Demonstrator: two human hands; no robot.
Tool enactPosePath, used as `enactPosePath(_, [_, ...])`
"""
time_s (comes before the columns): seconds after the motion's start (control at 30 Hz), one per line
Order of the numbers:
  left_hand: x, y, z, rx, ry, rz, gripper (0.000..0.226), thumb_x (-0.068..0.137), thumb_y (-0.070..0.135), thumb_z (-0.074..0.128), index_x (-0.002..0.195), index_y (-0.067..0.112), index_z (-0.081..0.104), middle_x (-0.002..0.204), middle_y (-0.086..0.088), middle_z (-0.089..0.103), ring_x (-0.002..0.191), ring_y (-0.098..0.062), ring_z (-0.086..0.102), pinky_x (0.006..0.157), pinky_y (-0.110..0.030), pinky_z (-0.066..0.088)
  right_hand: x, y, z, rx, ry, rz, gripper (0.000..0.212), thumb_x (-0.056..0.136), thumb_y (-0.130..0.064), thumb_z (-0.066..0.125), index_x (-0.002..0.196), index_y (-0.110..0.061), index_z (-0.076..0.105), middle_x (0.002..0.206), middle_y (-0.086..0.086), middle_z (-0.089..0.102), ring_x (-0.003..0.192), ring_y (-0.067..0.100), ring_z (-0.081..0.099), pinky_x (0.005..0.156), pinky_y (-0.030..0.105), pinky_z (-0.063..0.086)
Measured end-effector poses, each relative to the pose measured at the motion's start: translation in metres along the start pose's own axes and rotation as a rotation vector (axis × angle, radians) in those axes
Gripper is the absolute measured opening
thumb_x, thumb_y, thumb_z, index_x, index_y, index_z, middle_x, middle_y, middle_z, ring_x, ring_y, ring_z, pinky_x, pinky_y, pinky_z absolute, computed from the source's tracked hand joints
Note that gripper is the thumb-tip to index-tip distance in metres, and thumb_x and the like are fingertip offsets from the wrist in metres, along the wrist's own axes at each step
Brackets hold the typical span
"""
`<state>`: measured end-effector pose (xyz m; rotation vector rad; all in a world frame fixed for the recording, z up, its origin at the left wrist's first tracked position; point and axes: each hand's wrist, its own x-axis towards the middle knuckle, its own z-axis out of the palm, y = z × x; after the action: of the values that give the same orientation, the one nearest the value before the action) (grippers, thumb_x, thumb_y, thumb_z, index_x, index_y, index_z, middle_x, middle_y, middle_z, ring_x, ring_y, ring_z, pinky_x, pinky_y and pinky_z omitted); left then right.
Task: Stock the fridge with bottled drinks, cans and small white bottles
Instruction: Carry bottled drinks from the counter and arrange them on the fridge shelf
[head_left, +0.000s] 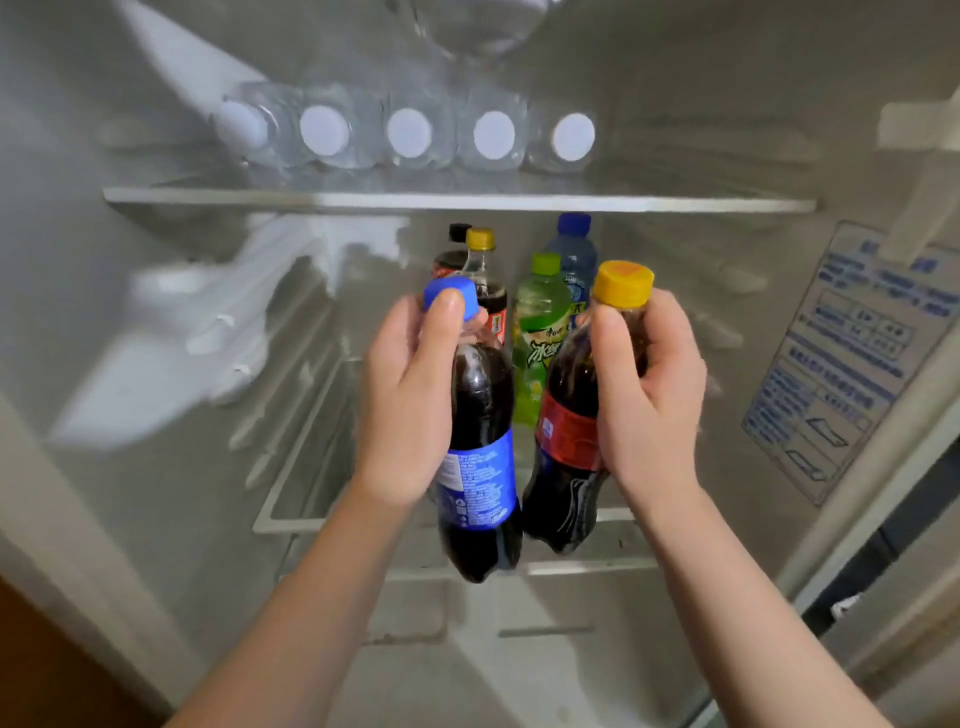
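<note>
Hands are each clamping one cola bottle high up. The left hand is wrapping the neck of the blue-capped bottle, thumb lying on the cap. The right hand is curling round the yellow-capped bottle just under its cap. Both bottles are hanging upright, close together, in front of the lower shelf, apparently not resting on it.

Both are looking full, so likely heavy for a neck grip. The plastic is probably smooth and giving slightly, so gripping at the labelled waist would be steadier for setting down.

Behind them a green bottle, a pale water bottle and two dark bottles are standing mid-back on that shelf. Room is showing to the left of them and in front. The upper shelf edge is sitting above the caps, so entry is needing to stay low. Clear bottles are lying on top of it, white caps facing out.
</note>
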<state>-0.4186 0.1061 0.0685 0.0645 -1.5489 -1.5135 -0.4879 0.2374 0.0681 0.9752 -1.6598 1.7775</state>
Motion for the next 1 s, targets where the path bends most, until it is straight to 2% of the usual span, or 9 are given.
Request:
enactPosePath(0.23, [0.034,-0.028,0.020,0.130,0.018,0.081,0.016,0.090,0.034,0.048,0.088,0.027,0.062,0.083,0.017,0.070,0.082,0.002,0.064,0.074,-0.009,0.045,0.017,0.033,0.020,-0.148,0.068,-0.029,0.009,0.090,-0.035,0.046,0.082,-0.030,0.046,0.067,-0.015,0.047,0.066,0.004,0.045,0.063,0.029,0.038])
enactPosePath(0.4, [0.046,-0.050,0.031,0.238,-0.009,0.085,0.018,0.090,0.036,0.046,0.089,0.025,0.060,0.078,0.018,0.066,0.077,0.005,0.060,0.071,-0.012,0.044,0.025,0.058,0.025,-0.203,0.033,-0.020,0.011,0.091,-0.038,0.044,0.083,-0.029,0.045,0.069,-0.015,0.049,0.067,0.005,0.048,0.062,0.023,0.036])
enactPosePath(0.5, [0.049,-0.058,0.034,0.253,-0.018,0.091,0.030,0.088,0.042,0.046,0.094,0.017,0.062,0.084,0.006,0.068,0.080,-0.002,0.061,0.074,-0.018,0.045,0.025,0.070,0.024,-0.247,0.014,-0.010,0.013,0.091,-0.040,0.042,0.083,-0.030,0.044,0.071,-0.017,0.048,0.068,0.002,0.047,0.062,0.017,0.032])
enactPosePath(0.57, [0.053,-0.060,0.036,0.251,-0.022,0.080,0.036,0.086,0.047,0.046,0.094,0.015,0.062,0.086,0.001,0.069,0.083,-0.009,0.063,0.078,-0.025,0.047,0.027,0.076,0.023,-0.270,0.020,0.005,0.015,0.091,-0.041,0.041,0.085,-0.028,0.046,0.076,-0.016,0.051,0.070,0.004,0.048,0.064,0.019,0.033])
enactPosePath(0.63, [0.056,-0.061,0.036,0.258,-0.014,0.054,0.032,0.087,0.044,0.047,0.094,0.016,0.061,0.086,0.006,0.069,0.086,-0.011,0.065,0.080,-0.027,0.048,0.030,0.079,0.022,-0.303,0.002,0.029,0.017,0.092,-0.041,0.041,0.087,-0.026,0.047,0.079,-0.012,0.054,0.074,0.009,0.051,0.065,0.024,0.034])
enactPosePath(0.8, [0.059,-0.064,0.033,0.298,-0.045,0.057,0.023,0.089,0.036,0.048,0.103,0.020,0.057,0.087,0.017,0.066,0.083,0.012,0.059,0.076,-0.007,0.043,0.033,0.081,0.021,-0.325,-0.092,0.047,0.017,0.092,-0.043,0.043,0.089,-0.028,0.048,0.081,-0.013,0.056,0.076,0.009,0.053,0.065,0.026,0.035])
enactPosePath(0.87, [0.054,-0.069,0.029,0.367,-0.105,0.063,0.028,0.090,0.034,0.052,0.115,0.021,0.052,0.097,0.013,0.063,0.089,0.016,0.055,0.078,-0.001,0.038,0.031,0.081,0.020,-0.284,-0.102,0.051,0.018,0.093,-0.042,0.044,0.096,-0.026,0.053,0.088,-0.014,0.058,0.082,0.006,0.055,0.069,0.025,0.039])
enactPosePath(0.93, [0.045,-0.076,0.024,0.413,-0.165,0.049,0.045,0.091,0.031,0.055,0.132,0.020,0.041,0.120,0.011,0.055,0.106,0.019,0.046,0.087,0.002,0.031,0.024,0.081,0.017,-0.243,-0.121,0.060,0.020,0.092,-0.040,0.048,0.109,-0.030,0.051,0.097,-0.024,0.056,0.091,-0.007,0.053,0.076,0.014,0.039])
enactPosePath(1.0, [0.034,-0.082,0.018,0.391,-0.198,0.016,0.063,0.089,0.034,0.058,0.143,0.021,0.028,0.139,0.010,0.043,0.124,0.011,0.038,0.097,0.000,0.027,0.012,0.082,0.012,-0.211,-0.137,0.075,0.032,0.087,-0.040,0.055,0.117,-0.033,0.045,0.106,-0.030,0.051,0.101,-0.014,0.049,0.084,0.005,0.036])
